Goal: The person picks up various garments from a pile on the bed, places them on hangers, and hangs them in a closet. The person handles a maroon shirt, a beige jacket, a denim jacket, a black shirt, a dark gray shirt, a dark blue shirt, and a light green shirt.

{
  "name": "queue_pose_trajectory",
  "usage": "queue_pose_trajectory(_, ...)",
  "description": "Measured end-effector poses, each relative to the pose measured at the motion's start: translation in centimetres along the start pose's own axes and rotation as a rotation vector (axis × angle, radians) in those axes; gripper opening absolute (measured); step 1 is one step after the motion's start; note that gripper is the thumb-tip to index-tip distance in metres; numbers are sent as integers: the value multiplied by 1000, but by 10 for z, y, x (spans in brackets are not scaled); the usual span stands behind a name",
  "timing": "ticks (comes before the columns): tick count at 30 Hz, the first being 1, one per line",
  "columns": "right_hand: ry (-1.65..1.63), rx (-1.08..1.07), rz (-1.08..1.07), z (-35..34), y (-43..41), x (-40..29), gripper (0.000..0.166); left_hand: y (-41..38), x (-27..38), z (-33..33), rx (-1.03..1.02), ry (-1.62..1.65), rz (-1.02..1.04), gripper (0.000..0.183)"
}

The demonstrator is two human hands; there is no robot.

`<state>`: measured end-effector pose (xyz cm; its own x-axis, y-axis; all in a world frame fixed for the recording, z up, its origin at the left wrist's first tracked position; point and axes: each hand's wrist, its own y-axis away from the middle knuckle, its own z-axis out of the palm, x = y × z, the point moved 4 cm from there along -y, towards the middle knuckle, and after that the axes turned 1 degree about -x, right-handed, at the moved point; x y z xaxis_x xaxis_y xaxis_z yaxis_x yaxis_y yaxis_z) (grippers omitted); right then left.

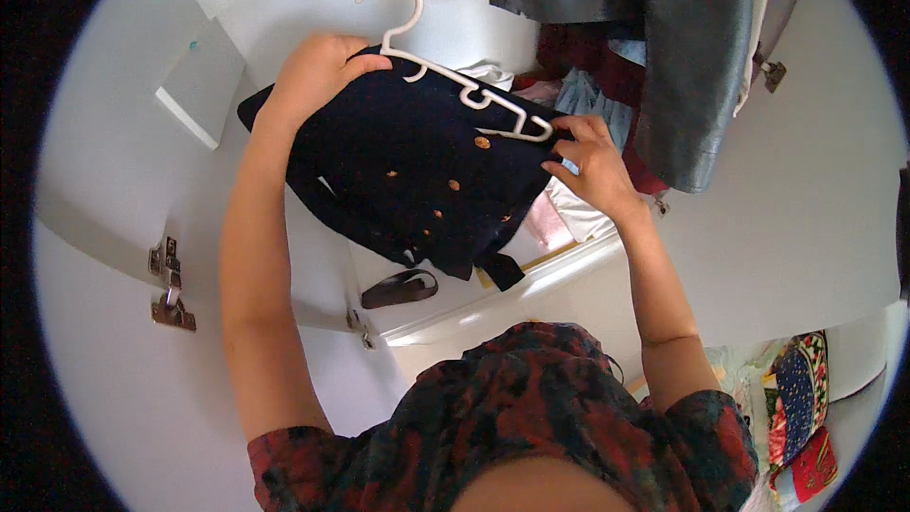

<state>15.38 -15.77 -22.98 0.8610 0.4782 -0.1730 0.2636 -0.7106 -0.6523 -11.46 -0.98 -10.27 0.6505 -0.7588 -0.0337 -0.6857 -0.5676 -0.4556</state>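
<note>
A dark navy jacket [398, 135] with several brass-coloured buttons hangs between my hands inside an open wardrobe. Across its top lies a white plastic hanger [455, 75], tilted down to the right, its large hook free in the air. My left hand [316, 75] pinches the jacket's upper edge just left of the hook, thumb in front. At the hanger's right end, my right hand [590, 163] grips the jacket's other upper corner between thumb and fingers. Part of the hanger is hidden behind the dark cloth.
A black leather garment [693, 78] hangs at the right. Folded clothes [583, 206] lie on the wardrobe floor, with a dark strap-like item [399, 289] near its front edge. Doors with metal hinges [170, 291] flank me. A white shelf piece [202, 85] juts out at left.
</note>
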Motion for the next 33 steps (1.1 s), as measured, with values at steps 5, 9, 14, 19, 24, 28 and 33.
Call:
queue_pose_trajectory(5,48,17,30,-7,-14,3,16,-13,22,7,-1,-167,-2,41)
queue_pose_trajectory(9,112,11,-54,-8,-46,-16,16,-23,48,19,9,-134,21,42)
queue_pose_trajectory(14,27,94,-176,-11,-78,-54,23,-21,46,21,100,64,-71,40)
queue_pose_trajectory(19,27,330,-310,-61,-96,-59,41,-2,-2,12,232,406,-194,31)
queue_pose_trajectory(24,300,169,-83,-74,-122,-34,24,6,-15,-6,271,611,-291,26)
queue_pose_trajectory(28,281,135,-184,-82,-135,-40,26,3,-14,-20,340,471,-282,28)
queue_pose_trajectory(33,284,99,-192,-85,-150,-42,29,-2,-8,-33,380,396,-217,32)
